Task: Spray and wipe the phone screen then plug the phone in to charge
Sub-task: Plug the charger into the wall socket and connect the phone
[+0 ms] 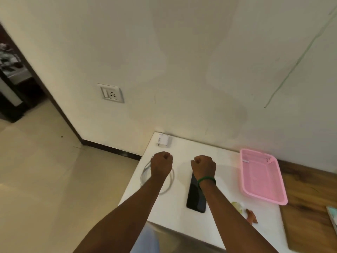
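Note:
A black phone [195, 196] lies screen up on the white table [184, 218], partly under my right forearm. My right hand [204, 166] is a closed fist above the phone's far end and holds nothing. My left hand [161, 164] is also a fist, hovering over a coiled white cable [168, 185] at the table's left side. A white charger adapter [164, 141] stands at the far left corner. A wall socket [110, 93] sits on the wall to the left, above the floor.
A pink plastic basket [262, 177] stands on the table's right side. Small yellowish and brown scraps [245, 211] lie near the front right. A wooden surface [310, 207] adjoins the table on the right. Open floor lies to the left.

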